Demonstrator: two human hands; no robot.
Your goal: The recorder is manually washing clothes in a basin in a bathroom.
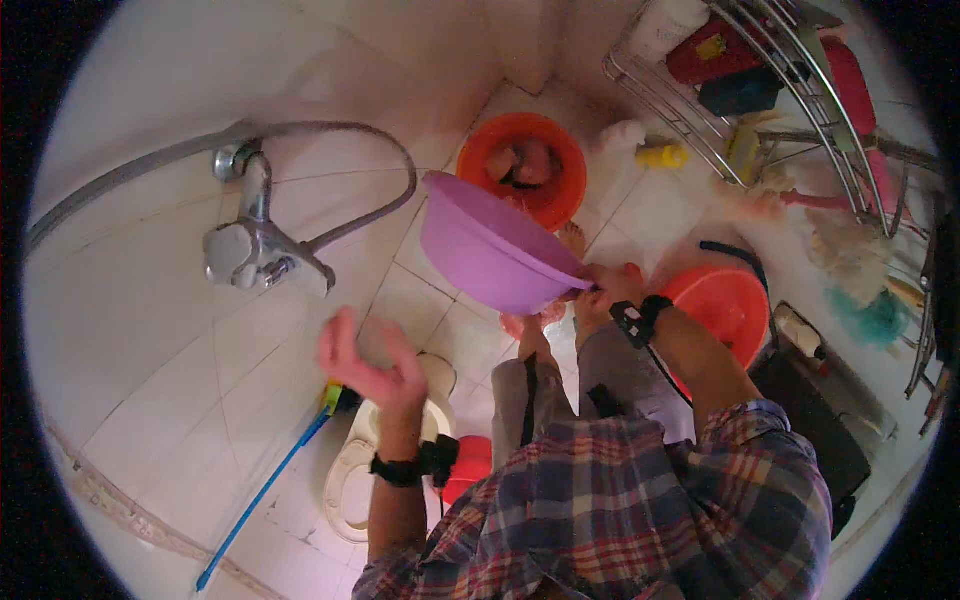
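At centre frame the right hand [603,290] grips the tilted purple plastic basin [490,250] by its rim, apparently not yet under the chrome wall tap [255,250] at left, while the left hand [368,362] hangs open and empty below it.

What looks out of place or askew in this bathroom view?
The purple basin is tilted steeply, held only at its rim by the right hand; the left hand is open and empty. Its inside is hidden. No spill shows.
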